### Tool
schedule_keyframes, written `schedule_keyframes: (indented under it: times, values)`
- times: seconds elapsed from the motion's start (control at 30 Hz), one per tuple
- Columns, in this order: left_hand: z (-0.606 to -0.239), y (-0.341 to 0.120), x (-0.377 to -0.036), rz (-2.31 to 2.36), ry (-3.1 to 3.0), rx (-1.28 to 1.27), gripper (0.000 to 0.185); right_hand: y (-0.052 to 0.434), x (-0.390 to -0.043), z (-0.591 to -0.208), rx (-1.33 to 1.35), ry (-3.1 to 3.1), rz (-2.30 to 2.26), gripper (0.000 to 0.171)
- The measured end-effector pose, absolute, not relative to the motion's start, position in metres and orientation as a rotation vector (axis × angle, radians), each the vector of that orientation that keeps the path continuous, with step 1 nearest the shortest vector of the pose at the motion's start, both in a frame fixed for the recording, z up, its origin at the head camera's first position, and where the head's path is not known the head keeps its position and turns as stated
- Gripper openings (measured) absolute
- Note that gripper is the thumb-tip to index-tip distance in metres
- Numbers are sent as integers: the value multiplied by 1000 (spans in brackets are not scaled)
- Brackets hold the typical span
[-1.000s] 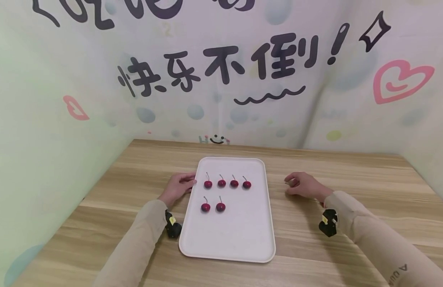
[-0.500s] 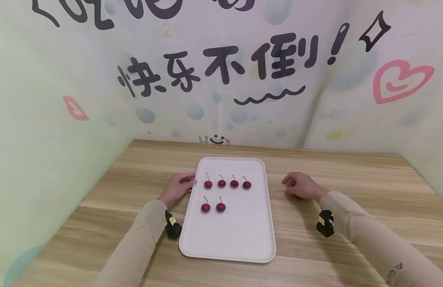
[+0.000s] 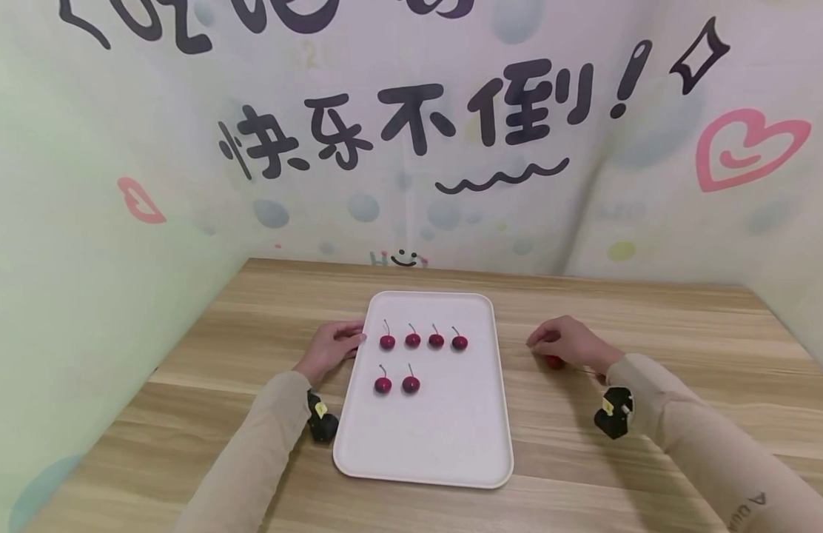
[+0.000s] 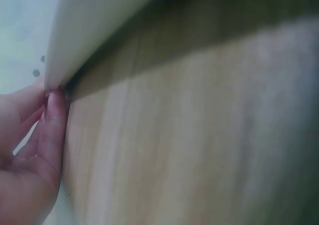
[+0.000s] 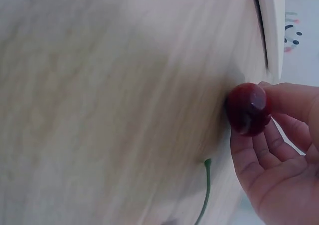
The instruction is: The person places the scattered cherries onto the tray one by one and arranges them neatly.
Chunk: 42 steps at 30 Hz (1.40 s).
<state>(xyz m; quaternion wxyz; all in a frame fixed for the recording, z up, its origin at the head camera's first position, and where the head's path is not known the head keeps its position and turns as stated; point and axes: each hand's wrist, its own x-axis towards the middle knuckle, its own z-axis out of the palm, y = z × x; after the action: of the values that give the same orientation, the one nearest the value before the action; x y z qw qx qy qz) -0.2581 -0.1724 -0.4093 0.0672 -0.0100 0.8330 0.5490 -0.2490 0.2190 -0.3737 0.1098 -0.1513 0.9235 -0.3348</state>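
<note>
My left hand (image 3: 329, 349) holds the left rim of a white rectangular tray (image 3: 425, 444), with thumb and fingertips meeting at its edge in the left wrist view. On the tray, several red cherries (image 3: 412, 340) with stems form a back row, and two more cherries (image 3: 410, 384) sit in front of them. Right of the tray, my right hand (image 3: 571, 343) holds another cherry (image 5: 248, 109) at its fingertips, close over the table; its stem is hidden. A green stem (image 5: 208, 187) shows below that hand in the right wrist view.
A wooden table (image 3: 285, 296) bears everything. Under my right wrist, a further cherry (image 3: 601, 378) is mostly hidden. A printed cloth backdrop (image 3: 411, 207) rises at the table's far edge.
My right hand shifts slightly left, then back right. A cherry, hidden under it half a second ago, now shows below its fingers. My left hand and the tray stay put.
</note>
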Motion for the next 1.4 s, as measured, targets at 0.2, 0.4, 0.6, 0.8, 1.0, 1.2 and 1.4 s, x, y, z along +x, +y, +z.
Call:
schedule_keyframes:
  times: [0.2,0.4,0.6,0.8,1.0,1.2,1.4]
  values:
    - [-409,-172,-258,1665,2498,-46,36,221,-250,-374,-428,2687,-1002,13]
    - [-410,-172,-259,1665,2484,-65,35,222,-245,-368,-490,2704,-1019,14]
    - [-407,-172,-259,1670,2482,-66,35,222,-241,-363,-510,2676,-1074,17]
    - [-406,-172,-258,1678,2475,-59,36,221,-239,-360,-598,2618,-1175,19]
    - [-408,-172,-258,1669,2487,-45,35,202,-234,-351,-561,2514,-1260,22]
    - [-407,-172,-258,1670,2485,-52,35,175,-231,-345,-567,2463,-1296,21]
    - [-407,-172,-258,1658,2500,-59,35,149,-232,-346,-583,2479,-1221,20]
